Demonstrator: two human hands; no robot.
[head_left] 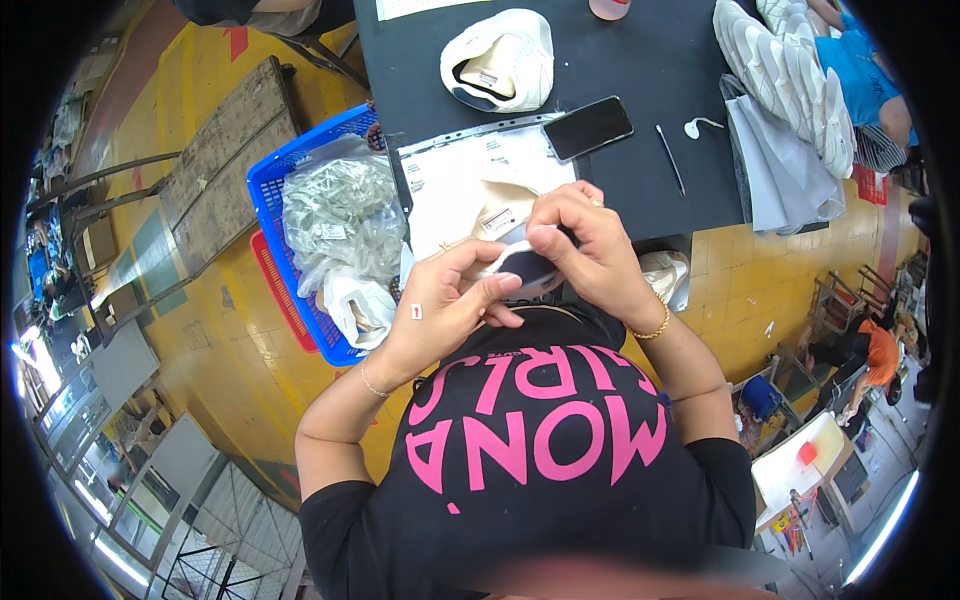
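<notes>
Shoe part (528,268), white and dark, is being pinched by both hands, left hand (445,305) and right hand (585,240), above the table (650,60) edge; loosening either grip risks dropping it floorward.

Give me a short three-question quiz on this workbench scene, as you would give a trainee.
1. True or false: both hands grip the same white shoe part.
2. Which lies on the dark table beyond the hands? A) a dark phone B) a hammer C) a kettle
3. What colour is the basket left of the table?

Key:
1. True: the left hand and right hand hold the white shoe part together.
2. A: the phone lies on the dark table.
3. Blue: the basket holds clear bags.
</notes>
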